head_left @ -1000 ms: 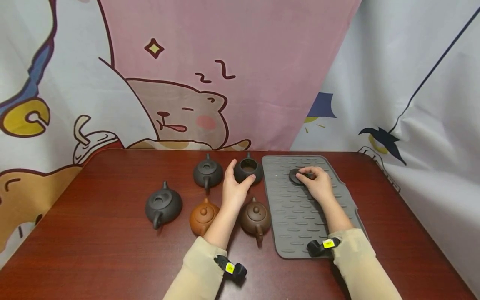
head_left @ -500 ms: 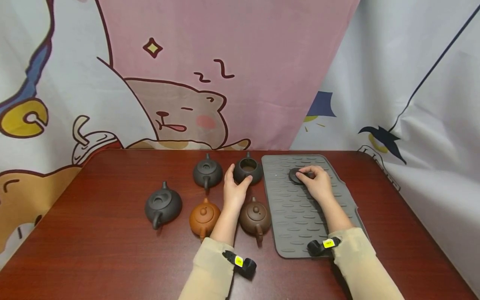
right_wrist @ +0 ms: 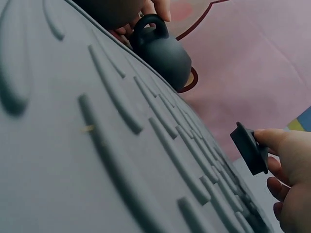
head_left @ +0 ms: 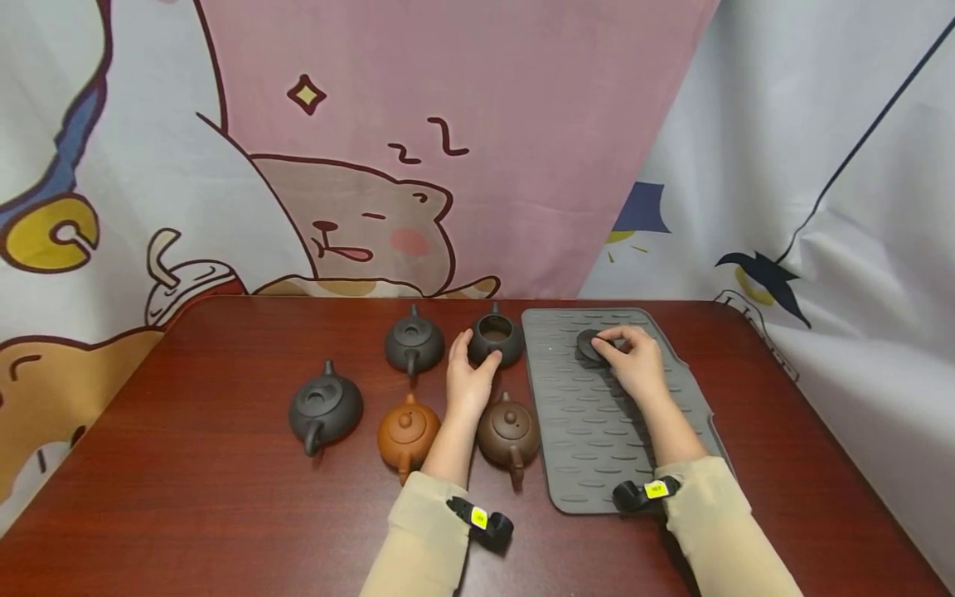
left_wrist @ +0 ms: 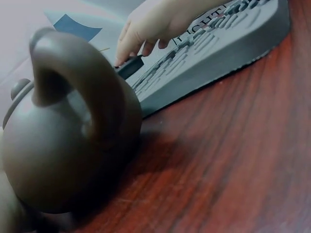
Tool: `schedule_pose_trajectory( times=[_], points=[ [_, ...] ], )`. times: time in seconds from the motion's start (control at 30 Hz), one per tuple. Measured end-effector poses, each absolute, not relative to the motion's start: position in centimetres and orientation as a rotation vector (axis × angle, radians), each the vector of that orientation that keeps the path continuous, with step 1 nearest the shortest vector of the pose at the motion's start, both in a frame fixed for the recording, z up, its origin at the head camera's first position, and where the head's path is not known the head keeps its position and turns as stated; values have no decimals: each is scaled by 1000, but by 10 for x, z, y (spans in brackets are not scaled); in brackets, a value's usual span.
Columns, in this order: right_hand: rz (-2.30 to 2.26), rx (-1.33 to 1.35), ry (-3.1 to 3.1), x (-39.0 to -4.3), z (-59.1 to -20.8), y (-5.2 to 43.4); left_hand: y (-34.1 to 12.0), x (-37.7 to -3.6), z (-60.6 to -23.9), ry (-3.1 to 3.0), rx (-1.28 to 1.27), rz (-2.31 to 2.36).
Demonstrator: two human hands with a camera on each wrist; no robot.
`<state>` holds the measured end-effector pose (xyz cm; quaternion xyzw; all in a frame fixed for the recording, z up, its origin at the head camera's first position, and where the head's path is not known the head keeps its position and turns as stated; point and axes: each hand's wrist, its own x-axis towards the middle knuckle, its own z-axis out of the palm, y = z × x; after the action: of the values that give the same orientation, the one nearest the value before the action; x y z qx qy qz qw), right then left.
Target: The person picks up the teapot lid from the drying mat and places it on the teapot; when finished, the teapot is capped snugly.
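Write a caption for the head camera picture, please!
Left hand grips an open dark teapot while right hand pinches its lid over a grey mat.

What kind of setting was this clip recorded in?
Probably a staged tabletop recording setup rather than a kitchen: a dark red table against cartoon-printed cloth backdrops, with five small clay teapots beside a grey ribbed silicone mat.

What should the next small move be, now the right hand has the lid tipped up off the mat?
Probably carry the lid left toward the open teapot. The right hand pinches the dark lid, tilted on edge above the grey mat, per the right wrist view. The left hand grips that pot, whose mouth is uncovered, so it looks steadied to receive the lid.
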<state>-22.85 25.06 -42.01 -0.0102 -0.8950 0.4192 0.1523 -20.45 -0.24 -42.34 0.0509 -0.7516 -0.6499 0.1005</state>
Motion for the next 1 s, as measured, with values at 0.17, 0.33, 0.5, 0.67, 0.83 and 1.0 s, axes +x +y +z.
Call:
schedule_pose_trajectory(
  times=[0.17,0.33,0.5,0.67,0.83,1.0],
  points=[
    [1220,36,-2515,-225,-410,248,-1,-206,-424,-2211,156,-1919],
    [1221,79,-2487,-222,-401,240,-1,-207,-425,-2202,160,-1923],
    [1212,97,-2487,-220,-394,233,-1,-206,-424,-2191,164,-1936],
    [1219,139,-2481,-221,-384,224,-2,-205,-425,-2187,158,-1932],
    [1249,194,-2473,-223,-376,215,-2,-205,-425,-2190,168,-1936],
    [1266,237,-2468,-224,-370,203,-1,-206,-424,-2191,176,-1931]
  ],
)
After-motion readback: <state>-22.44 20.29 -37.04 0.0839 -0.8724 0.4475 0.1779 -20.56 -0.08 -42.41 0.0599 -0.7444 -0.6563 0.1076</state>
